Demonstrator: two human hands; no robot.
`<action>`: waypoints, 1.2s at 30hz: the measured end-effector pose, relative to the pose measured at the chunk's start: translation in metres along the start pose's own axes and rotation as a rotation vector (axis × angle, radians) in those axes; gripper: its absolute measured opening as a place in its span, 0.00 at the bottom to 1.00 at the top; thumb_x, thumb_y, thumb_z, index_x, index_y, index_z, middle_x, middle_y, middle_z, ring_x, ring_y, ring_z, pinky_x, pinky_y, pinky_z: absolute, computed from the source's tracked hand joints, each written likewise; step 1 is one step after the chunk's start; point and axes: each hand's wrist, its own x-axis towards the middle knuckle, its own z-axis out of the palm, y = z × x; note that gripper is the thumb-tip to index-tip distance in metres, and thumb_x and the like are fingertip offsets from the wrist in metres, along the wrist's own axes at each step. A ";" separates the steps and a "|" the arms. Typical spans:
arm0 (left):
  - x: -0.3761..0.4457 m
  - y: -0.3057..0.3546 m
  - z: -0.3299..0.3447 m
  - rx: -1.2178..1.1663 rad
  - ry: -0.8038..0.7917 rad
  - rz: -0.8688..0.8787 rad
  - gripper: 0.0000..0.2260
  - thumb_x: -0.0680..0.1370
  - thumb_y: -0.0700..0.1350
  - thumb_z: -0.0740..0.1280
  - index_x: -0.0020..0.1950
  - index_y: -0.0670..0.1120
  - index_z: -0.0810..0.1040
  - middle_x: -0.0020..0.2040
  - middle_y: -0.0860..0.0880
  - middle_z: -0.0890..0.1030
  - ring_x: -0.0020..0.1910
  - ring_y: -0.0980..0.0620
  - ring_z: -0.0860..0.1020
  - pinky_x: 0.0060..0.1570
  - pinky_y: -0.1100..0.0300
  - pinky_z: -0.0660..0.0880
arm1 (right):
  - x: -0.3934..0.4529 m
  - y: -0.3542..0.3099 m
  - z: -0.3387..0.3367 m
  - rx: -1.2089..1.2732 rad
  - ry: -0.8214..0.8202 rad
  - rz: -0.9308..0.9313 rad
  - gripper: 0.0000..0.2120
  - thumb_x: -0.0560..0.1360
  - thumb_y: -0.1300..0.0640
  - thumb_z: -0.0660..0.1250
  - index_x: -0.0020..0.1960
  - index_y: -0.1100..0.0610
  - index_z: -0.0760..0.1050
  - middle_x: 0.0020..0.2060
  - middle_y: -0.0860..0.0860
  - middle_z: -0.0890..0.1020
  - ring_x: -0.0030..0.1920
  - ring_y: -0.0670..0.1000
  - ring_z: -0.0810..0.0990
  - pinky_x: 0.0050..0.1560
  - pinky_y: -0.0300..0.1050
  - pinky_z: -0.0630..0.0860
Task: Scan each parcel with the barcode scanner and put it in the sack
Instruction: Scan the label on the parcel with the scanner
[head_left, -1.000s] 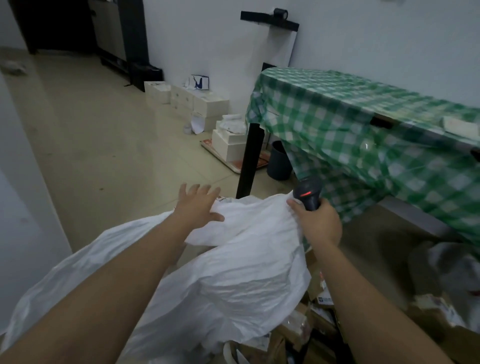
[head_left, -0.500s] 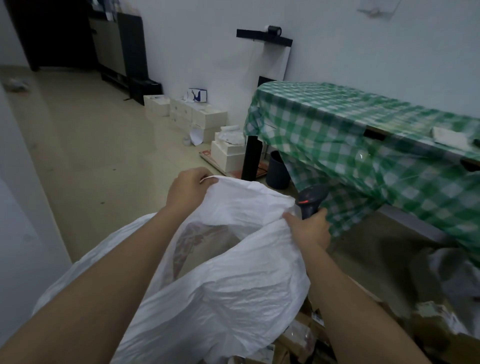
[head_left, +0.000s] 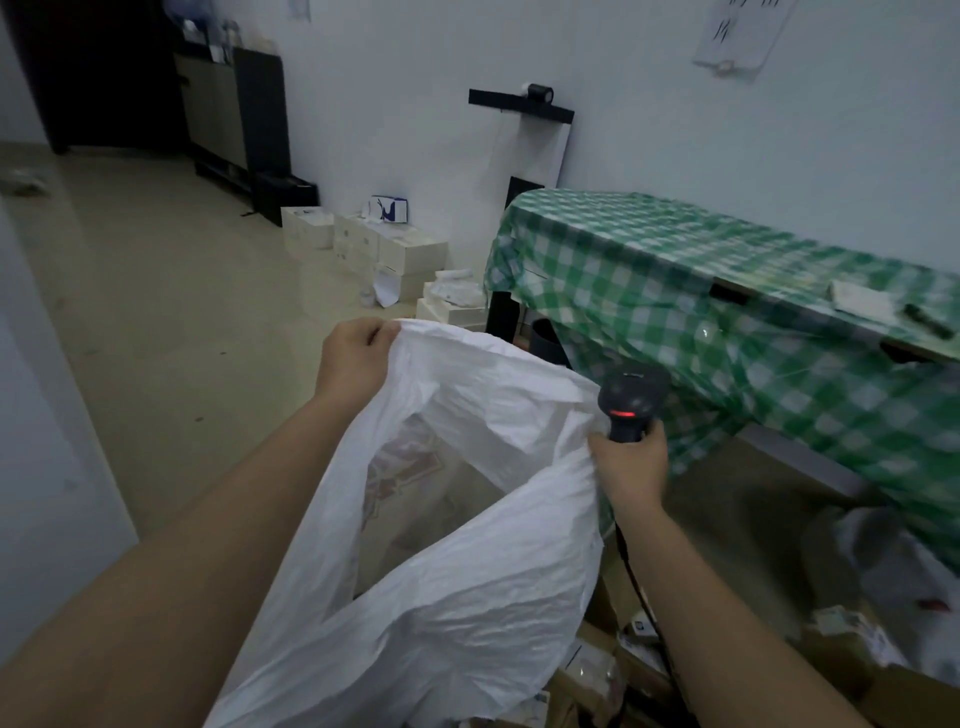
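A large white woven sack (head_left: 467, 597) hangs in front of me with its mouth pulled open. My left hand (head_left: 356, 358) grips the far rim of the sack's mouth. My right hand (head_left: 631, 467) holds the black barcode scanner (head_left: 631, 397), its red light lit, and also pinches the near right rim of the sack. Several cardboard parcels (head_left: 597, 670) lie below the sack at the bottom of the view, partly hidden by it.
A table with a green checked cloth (head_left: 727, 312) stands to the right. White boxes (head_left: 395, 254) are stacked on the floor by the wall. A brown carton (head_left: 753, 509) with crumpled packaging stands at the right. Bare floor lies to the left.
My left hand went from lying flat on the sack to gripping its rim and lifting it. The sack's mouth has been pulled open wider between both hands.
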 end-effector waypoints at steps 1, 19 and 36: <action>0.004 0.000 -0.002 -0.020 0.028 -0.028 0.15 0.80 0.46 0.60 0.43 0.36 0.79 0.38 0.40 0.78 0.36 0.51 0.70 0.36 0.57 0.66 | 0.001 -0.010 -0.001 0.032 0.001 -0.041 0.17 0.70 0.65 0.69 0.54 0.52 0.70 0.44 0.51 0.78 0.43 0.52 0.76 0.45 0.44 0.68; 0.062 0.038 -0.038 0.305 0.155 0.023 0.14 0.82 0.54 0.58 0.48 0.48 0.80 0.50 0.43 0.80 0.50 0.40 0.75 0.48 0.52 0.71 | 0.021 -0.124 -0.045 -0.128 0.005 -0.274 0.14 0.69 0.64 0.69 0.50 0.53 0.70 0.43 0.54 0.78 0.43 0.56 0.77 0.43 0.45 0.69; 0.002 0.058 0.003 0.163 0.142 0.060 0.15 0.80 0.50 0.58 0.39 0.44 0.74 0.38 0.43 0.75 0.36 0.43 0.72 0.32 0.57 0.62 | -0.049 -0.058 -0.078 -0.096 0.116 -0.103 0.16 0.70 0.61 0.71 0.54 0.52 0.69 0.40 0.45 0.76 0.41 0.50 0.76 0.43 0.44 0.68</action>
